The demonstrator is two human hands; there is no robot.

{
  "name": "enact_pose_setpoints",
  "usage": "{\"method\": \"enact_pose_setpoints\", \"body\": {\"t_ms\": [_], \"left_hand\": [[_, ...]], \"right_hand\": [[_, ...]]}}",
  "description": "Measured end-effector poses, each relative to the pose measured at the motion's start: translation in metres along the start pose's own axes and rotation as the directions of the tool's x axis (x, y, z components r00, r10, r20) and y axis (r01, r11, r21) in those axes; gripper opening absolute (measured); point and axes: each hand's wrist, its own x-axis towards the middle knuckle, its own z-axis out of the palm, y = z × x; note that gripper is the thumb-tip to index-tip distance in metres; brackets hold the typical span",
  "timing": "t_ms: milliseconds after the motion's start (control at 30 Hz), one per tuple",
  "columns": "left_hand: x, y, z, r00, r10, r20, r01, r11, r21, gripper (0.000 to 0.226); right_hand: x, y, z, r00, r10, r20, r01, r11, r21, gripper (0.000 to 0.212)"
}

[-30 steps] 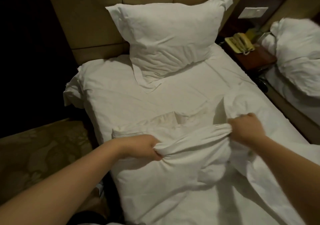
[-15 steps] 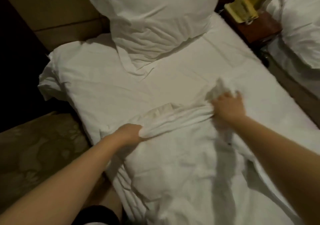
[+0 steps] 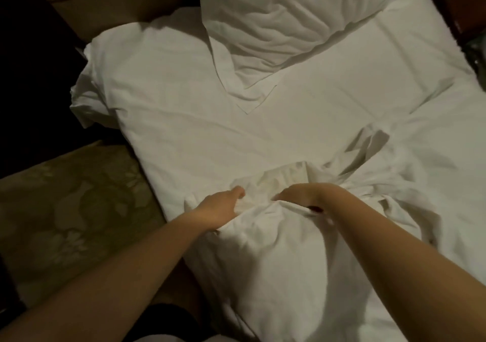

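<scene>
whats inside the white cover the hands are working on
The white cover bulges as if filled, but its cloth hides the filling. Left hand and right hand press into its folds.

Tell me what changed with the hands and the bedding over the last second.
Both hands moved inward along the bunched cover: the left hand and right hand, earlier apart stretching its edge, now sit close together on it. The left still grips a fold; the right's hold is unclear. The pillow and bed sheet stayed put.
</scene>
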Motion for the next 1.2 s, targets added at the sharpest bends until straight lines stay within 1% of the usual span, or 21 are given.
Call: {"method": "enact_pose_setpoints", "body": {"t_ms": [67, 133, 200, 267, 300, 367, 433, 500, 567, 600, 633, 667, 767, 833, 900, 967, 1033, 1067, 1100, 1167, 1200], "left_hand": [[0.004, 0.017, 0.003, 0.997, 0.060, -0.058, -0.056, 0.996, 0.065, 0.022], [0.005, 0.025, -0.003, 0.986, 0.092, -0.142, -0.075, 0.990, 0.122, 0.024], [0.003, 0.019, -0.014, 0.972, 0.047, -0.230, -0.028, 0.996, 0.083, 0.032], [0.002, 0.003, -0.024, 0.961, -0.040, -0.275, 0.027, 0.998, -0.053, 0.031], [0.000, -0.004, -0.026, 0.958, -0.069, -0.280, 0.039, 0.993, -0.114, 0.030], [-0.003, -0.010, -0.026, 0.947, -0.104, -0.304, 0.034, 0.973, -0.228, 0.034], [-0.011, -0.008, -0.028, 0.933, -0.093, -0.347, -0.021, 0.950, -0.311, 0.037], [-0.021, -0.009, -0.033, 0.908, -0.075, -0.412, -0.098, 0.919, -0.383, 0.037], [-0.025, -0.021, -0.041, 0.885, -0.113, -0.452, -0.133, 0.869, -0.477, 0.038], [-0.022, -0.031, -0.042, 0.881, -0.152, -0.447, -0.101, 0.864, -0.494, 0.040], [-0.018, -0.040, -0.041, 0.879, -0.196, -0.436, -0.036, 0.882, -0.469, 0.042], [-0.012, -0.048, -0.040, 0.881, -0.226, -0.416, 0.039, 0.910, -0.412, 0.041], [0.005, -0.063, -0.031, 0.904, -0.286, -0.317, 0.198, 0.939, -0.281, 0.015], [0.011, -0.069, -0.028, 0.904, -0.330, -0.271, 0.252, 0.925, -0.285, 0.037], [0.009, -0.068, -0.029, 0.854, -0.370, -0.365, 0.248, 0.907, -0.340, 0.043], [-0.005, -0.057, -0.029, 0.765, -0.328, -0.555, 0.137, 0.924, -0.357, 0.034], [-0.023, -0.046, -0.019, 0.713, -0.186, -0.676, -0.020, 0.958, -0.285, 0.027], [-0.032, -0.043, -0.011, 0.716, -0.153, -0.681, -0.058, 0.959, -0.276, 0.027], [-0.039, -0.042, -0.002, 0.726, -0.177, -0.664, -0.047, 0.952, -0.304, 0.029], [-0.045, -0.049, 0.017, 0.747, -0.357, -0.560, 0.069, 0.880, -0.470, 0.035], [-0.045, -0.053, 0.027, 0.753, -0.458, -0.473, 0.130, 0.807, -0.575, 0.042]], "right_hand": [[0.007, 0.004, 0.006, 0.992, 0.123, 0.002, -0.119, 0.963, -0.244, 0.042], [0.004, 0.005, 0.004, 0.978, 0.208, -0.015, -0.197, 0.899, -0.391, 0.032], [-0.009, 0.005, -0.006, 0.967, 0.254, -0.002, -0.237, 0.900, -0.367, 0.034], [-0.021, 0.008, -0.017, 0.976, 0.217, 0.031, -0.197, 0.932, -0.303, 0.042], [-0.028, 0.006, -0.017, 0.982, 0.190, -0.019, -0.185, 0.927, -0.325, 0.042], [-0.030, 0.003, -0.008, 0.946, 0.098, -0.309, -0.235, 0.863, -0.447, 0.039], [-0.028, 0.004, 0.000, 0.832, -0.010, -0.554, -0.297, 0.836, -0.461, 0.033], [-0.035, 0.007, -0.001, 0.684, -0.176, -0.708, -0.253, 0.852, -0.457, 0.022], [-0.046, 0.009, -0.011, 0.472, -0.374, -0.798, -0.235, 0.819, -0.523, 0.014], [-0.046, 0.007, -0.014, 0.398, -0.418, -0.817, -0.240, 0.812, -0.533, 0.012], [-0.041, 0.002, -0.013, 0.389, -0.398, -0.831, -0.226, 0.833, -0.505, 0.013], [-0.032, -0.004, -0.012, 0.427, -0.338, -0.839, -0.179, 0.878, -0.445, 0.019], [-0.003, -0.028, -0.001, 0.642, -0.205, -0.738, 0.043, 0.972, -0.233, 0.046], [0.002, -0.035, 0.004, 0.679, -0.269, -0.683, 0.133, 0.960, -0.246, 0.054], [-0.004, -0.032, 0.011, 0.667, -0.344, -0.661, 0.199, 0.937, -0.287, 0.052], [-0.017, -0.027, 0.020, 0.740, -0.403, -0.538, 0.325, 0.915, -0.237, 0.053], [-0.029, -0.028, 0.032, 0.833, -0.413, -0.368, 0.408, 0.908, -0.096, 0.072], [-0.031, -0.032, 0.036, 0.852, -0.424, -0.306, 0.396, 0.905, -0.153, 0.085], [-0.029, -0.036, 0.039, 0.861, -0.433, -0.268, 0.351, 0.886, -0.304, 0.095], [-0.016, -0.045, 0.044, 0.867, -0.423, -0.263, 0.229, 0.808, -0.543, 0.104], [-0.009, -0.048, 0.046, 0.867, -0.393, -0.306, 0.164, 0.805, -0.569, 0.100]]}}
